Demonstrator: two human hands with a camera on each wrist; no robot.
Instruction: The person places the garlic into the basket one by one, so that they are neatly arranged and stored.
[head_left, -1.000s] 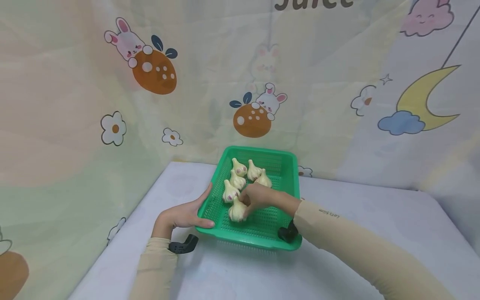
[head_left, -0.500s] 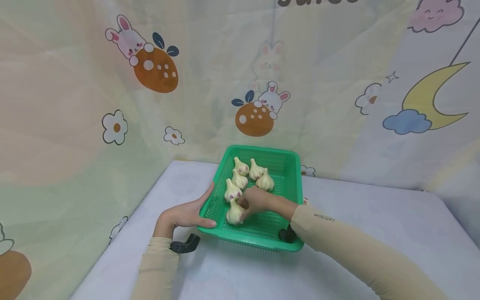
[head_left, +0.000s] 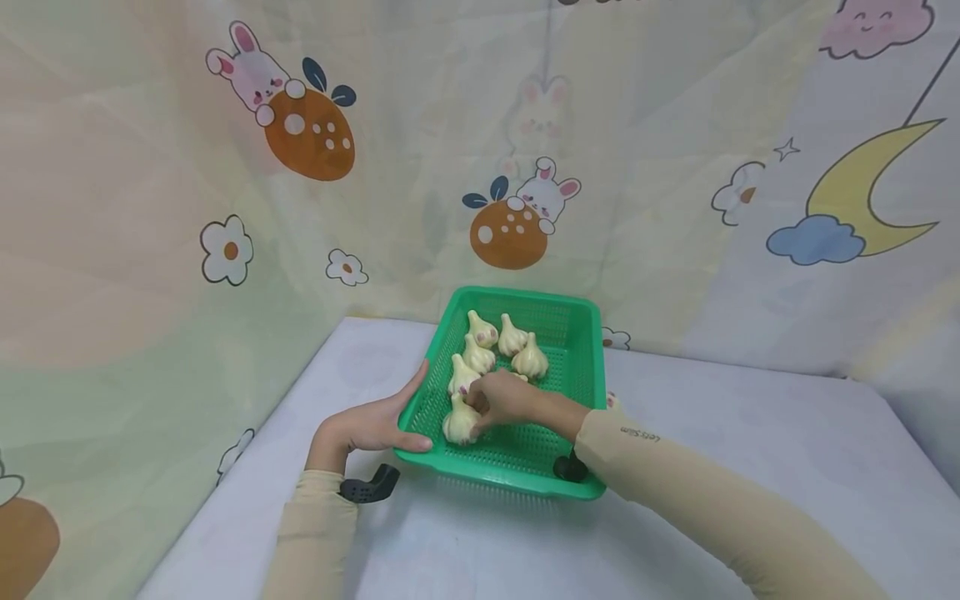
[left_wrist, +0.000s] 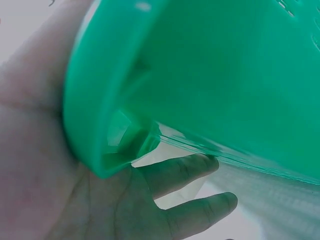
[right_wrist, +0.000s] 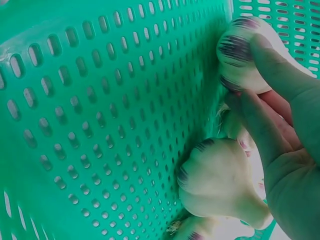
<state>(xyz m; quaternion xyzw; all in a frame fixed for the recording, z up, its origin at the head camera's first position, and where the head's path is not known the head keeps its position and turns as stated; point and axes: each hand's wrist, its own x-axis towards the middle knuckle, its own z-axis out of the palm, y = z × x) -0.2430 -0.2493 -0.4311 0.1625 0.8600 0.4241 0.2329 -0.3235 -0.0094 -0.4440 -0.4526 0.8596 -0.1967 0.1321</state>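
My right hand [head_left: 504, 398] pinches a garlic bulb [head_left: 459, 423] between thumb and fingers, low inside a green plastic basket [head_left: 592, 367]. In the right wrist view that pale bulb [right_wrist: 240, 52], streaked purple, sits by the perforated basket wall. Other garlic bulbs [head_left: 480, 356] stand behind it along the basket's left side, and one bulb [head_left: 531, 358] lies farther right; another is mostly hidden by the hand. My left hand [head_left: 371, 423] spans the near left corner, thumb along the rim. In the left wrist view, two fingers [left_wrist: 180, 175] reach out straight beneath the basket.
A white-covered table [head_left: 720, 433] lies under the basket, with a printed cloth backdrop [head_left: 397, 167] behind and to the left. A small pale object [head_left: 612, 401] shows past the basket's right edge, partly hidden by the sleeve. Black wrist cameras [head_left: 371, 485] sit on both wrists.
The right hand has shifted slightly left with the garlic bulb, bringing it nearer the basket's left wall. The left hand stays at the basket's corner.
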